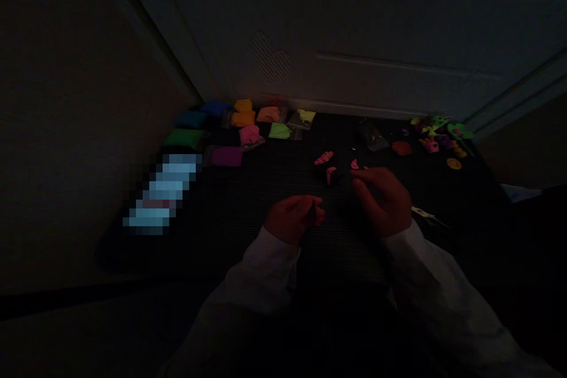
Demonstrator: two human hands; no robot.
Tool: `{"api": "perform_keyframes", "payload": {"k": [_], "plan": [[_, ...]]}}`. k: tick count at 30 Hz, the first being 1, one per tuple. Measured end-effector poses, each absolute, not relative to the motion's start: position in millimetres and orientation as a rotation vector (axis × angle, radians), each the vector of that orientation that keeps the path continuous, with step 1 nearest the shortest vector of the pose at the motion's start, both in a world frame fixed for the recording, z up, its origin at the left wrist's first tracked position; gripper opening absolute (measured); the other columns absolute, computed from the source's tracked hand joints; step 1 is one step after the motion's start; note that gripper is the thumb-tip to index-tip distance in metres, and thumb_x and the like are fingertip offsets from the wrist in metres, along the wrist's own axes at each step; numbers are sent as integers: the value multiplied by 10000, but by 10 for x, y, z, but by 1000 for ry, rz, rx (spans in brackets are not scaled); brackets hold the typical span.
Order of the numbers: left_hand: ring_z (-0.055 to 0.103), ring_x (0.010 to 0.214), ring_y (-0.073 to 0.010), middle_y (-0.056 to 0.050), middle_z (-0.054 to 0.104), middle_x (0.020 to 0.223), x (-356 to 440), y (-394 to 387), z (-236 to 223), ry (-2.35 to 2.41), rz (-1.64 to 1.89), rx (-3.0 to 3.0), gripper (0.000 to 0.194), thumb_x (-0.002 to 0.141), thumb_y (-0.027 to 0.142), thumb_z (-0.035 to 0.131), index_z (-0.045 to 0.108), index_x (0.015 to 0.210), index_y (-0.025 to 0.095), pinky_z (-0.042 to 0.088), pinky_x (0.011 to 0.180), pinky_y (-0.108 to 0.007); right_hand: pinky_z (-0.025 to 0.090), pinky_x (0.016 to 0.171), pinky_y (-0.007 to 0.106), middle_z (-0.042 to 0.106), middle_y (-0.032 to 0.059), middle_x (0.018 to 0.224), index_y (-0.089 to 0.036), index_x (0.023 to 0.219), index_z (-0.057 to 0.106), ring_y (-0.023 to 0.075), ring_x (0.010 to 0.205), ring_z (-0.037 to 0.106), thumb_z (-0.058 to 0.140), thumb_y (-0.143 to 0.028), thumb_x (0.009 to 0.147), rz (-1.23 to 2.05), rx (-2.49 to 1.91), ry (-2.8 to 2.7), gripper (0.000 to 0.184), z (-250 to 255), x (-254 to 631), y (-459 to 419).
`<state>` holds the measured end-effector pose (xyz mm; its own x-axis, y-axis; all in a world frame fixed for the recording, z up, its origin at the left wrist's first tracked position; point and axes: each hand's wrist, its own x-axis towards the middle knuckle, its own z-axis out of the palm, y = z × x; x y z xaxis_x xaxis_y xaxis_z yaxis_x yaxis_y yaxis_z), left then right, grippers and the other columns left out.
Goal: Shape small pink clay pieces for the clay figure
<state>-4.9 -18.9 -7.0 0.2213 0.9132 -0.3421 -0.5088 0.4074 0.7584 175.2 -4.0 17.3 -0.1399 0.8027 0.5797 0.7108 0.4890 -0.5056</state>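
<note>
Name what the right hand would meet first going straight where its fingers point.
Probably the bent pink piece, just left of the right hand; the hand's height is unclear, so it might pass above.

- Scissors (423, 212): metal, smooth blades, dull glint.
- Table (248, 189) under scissors: dark, matt, fine ribbed surface; base material unclear.
- Panel (376, 23) beyond scissors: pale, smooth, matt, with raised strips.
- Heart (271, 59) on panel, beyond and left of scissors: ribbed relief.
- Packets (227, 156), well left of scissors: clear plastic, slight sheen at edges; matt coloured fill.
- Clear bag (373, 136) beyond scissors: thin, crinkled plastic, faint gloss.
- Pink bits (324, 157), left of scissors: matt, lumpy, look like clay.
- Sleeves (270, 263), left of scissors: pale cloth, matt, creased.
</note>
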Motion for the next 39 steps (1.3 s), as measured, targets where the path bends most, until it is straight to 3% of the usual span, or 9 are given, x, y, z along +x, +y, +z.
{"api": "perform_keyframes", "payload": {"k": [2, 6, 12, 18, 24, 29, 34, 39], "plan": [[515, 425, -86, 14, 593, 478, -49, -193, -77, 864, 1036, 601, 387, 543, 343, 730, 612, 835, 119, 379, 444, -208, 428, 769, 339, 625, 48, 884, -203, 997, 596, 156, 843, 559, 538, -223, 779, 255, -1110, -2029, 228, 204, 1604, -155], [483, 388, -80, 76, 541, 434, -53, -202, -56, 834, 984, 687, 666, 545, 340, 726, 459, 1129, 165, 354, 423, -195, 438, 751, 340, 622, 46, 873, -218, 991, 610, 153, 833, 559, 538, -254, 784, 439, -1028, -2098, 222, 187, 1450, -248], [465, 406, -54, 68, 551, 497, -36, -204, -55, 872, 958, 615, 512, 475, 387, 750, 565, 911, 190, 366, 429, -183, 452, 747, 322, 629, 38, 863, -212, 912, 622, 143, 827, 573, 572, -263, 762, 675, -953, -2083, 167, 130, 1516, -211], [543, 517, -70, 6, 635, 583, -24, -181, -113, 1002, 939, 622, 297, 450, 283, 774, 643, 677, 144, 413, 520, -195, 428, 743, 332, 633, 33, 843, -211, 897, 601, 151, 815, 567, 508, -195, 795, 563, -1013, -2149, 138, 98, 1509, -204], [539, 487, -78, 5, 624, 528, -21, -162, -142, 1068, 887, 695, 208, 495, 289, 755, 650, 604, 147, 413, 501, -204, 434, 716, 303, 573, 42, 820, -198, 856, 532, 152, 790, 540, 464, -163, 800, 452, -1080, -1979, 95, 63, 1636, -143], [520, 468, -69, 11, 614, 534, -21, -158, -165, 1076, 900, 727, 239, 499, 321, 743, 636, 627, 150, 408, 491, -204, 451, 692, 290, 530, 70, 878, -205, 974, 433, 145, 799, 549, 358, -216, 869, 357, -1212, -1492, 129, 100, 1945, -79], [486, 457, -70, 20, 597, 535, 0, -151, -131, 1109, 961, 809, 202, 522, 301, 718, 616, 627, 163, 375, 475, -207, 466, 666, 293, 597, 20, 774, -204, 818, 535, 148, 719, 573, 569, -261, 755, 479, -1267, -1766, 92, 79, 1858, -247], [493, 523, -88, 29, 598, 572, -130, 54, 103, 1272, 1084, 1028, 156, 529, 241, 732, 625, 625, 180, 365, 522, -210, 485, 619, 281, 629, 18, 748, -202, 782, 563, 148, 684, 595, 574, -312, 750, 499, -1276, -2008, 115, 29, 1763, -285]]}}
